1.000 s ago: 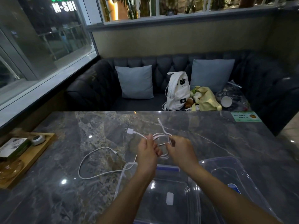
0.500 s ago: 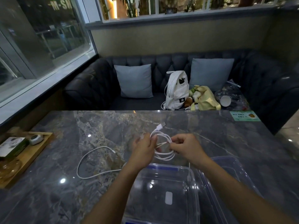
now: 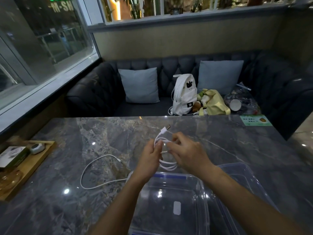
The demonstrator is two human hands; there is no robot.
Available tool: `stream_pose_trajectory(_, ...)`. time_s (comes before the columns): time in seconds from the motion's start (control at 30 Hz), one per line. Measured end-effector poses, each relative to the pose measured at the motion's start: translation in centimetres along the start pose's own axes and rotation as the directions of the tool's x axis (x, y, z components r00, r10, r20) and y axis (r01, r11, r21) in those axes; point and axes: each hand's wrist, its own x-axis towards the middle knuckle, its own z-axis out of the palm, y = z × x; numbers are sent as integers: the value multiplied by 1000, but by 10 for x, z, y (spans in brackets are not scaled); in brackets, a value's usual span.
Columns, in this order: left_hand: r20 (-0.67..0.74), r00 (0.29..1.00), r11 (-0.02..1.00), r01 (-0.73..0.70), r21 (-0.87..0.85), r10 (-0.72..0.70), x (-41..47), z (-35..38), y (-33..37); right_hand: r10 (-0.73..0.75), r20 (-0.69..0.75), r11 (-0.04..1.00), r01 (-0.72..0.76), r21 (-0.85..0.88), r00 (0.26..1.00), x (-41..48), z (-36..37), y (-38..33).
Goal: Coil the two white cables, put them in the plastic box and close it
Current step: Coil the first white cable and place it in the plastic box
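Observation:
A white cable coil hangs between both hands above the marble table. My left hand pinches the left side of the loops, and my right hand grips the right side. The coil's USB plug sticks up behind my fingers. A second white cable lies loose on the table to the left, one end running toward the box. The clear plastic box stands open just below my hands. Its clear lid lies beside it on the right.
A wooden tray with a small box and a round device sits at the table's left edge. A green card lies at the far right corner. Behind the table, a dark sofa holds two cushions, a white backpack and a yellow bag.
The loose end with the USB plug has been wound into the coil, and the loops are tighter. Both hands have closed in on the bundle over the box.

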Motion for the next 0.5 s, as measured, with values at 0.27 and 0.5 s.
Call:
stream_pose_trajectory(0.27,21,999,993,-28,-115,30,-4,4,3,-111,102,993,108,40,989,3,-8,9)
stream_pose_trajectory(0.5,69,986,962,165,-216,-153,0,7,8,1,-131,988,19,152,991,-4,-1,7)
